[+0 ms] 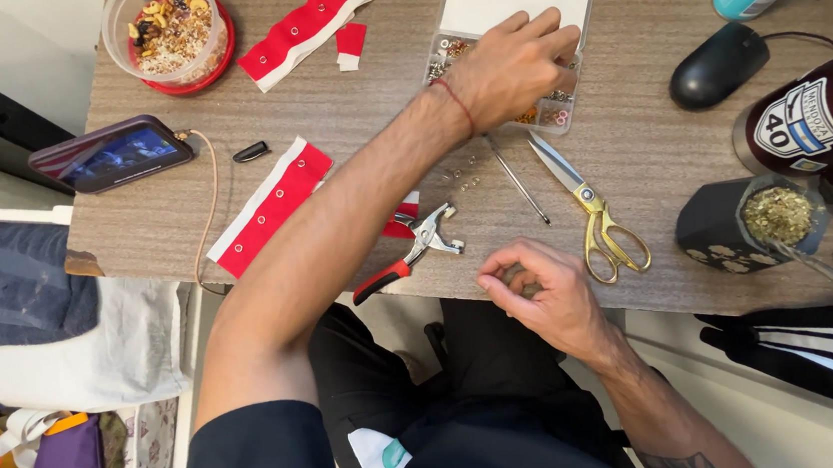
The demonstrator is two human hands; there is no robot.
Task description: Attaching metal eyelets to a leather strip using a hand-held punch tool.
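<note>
Fingers (pixel 529 28) of our left hand (pixel 512 65) curl down into the clear compartment box (pixel 456 50) of small metal snaps at the table's (pixel 629 135) far side; we cannot tell what they grip. Our right hand (pixel 537 294) pinches together near the table's edge, beside gold-handled scissors (pixel 596 218) and red-handled pliers (pixel 408 255).

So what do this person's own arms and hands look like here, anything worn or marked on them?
Both hands are bare, with no gloves or visible rings. The left hand has a thin red string bracelet around the wrist and a dark short sleeve at the upper arm. The right hand has a bare forearm with a dark tattoo near the frame's bottom edge.
</note>
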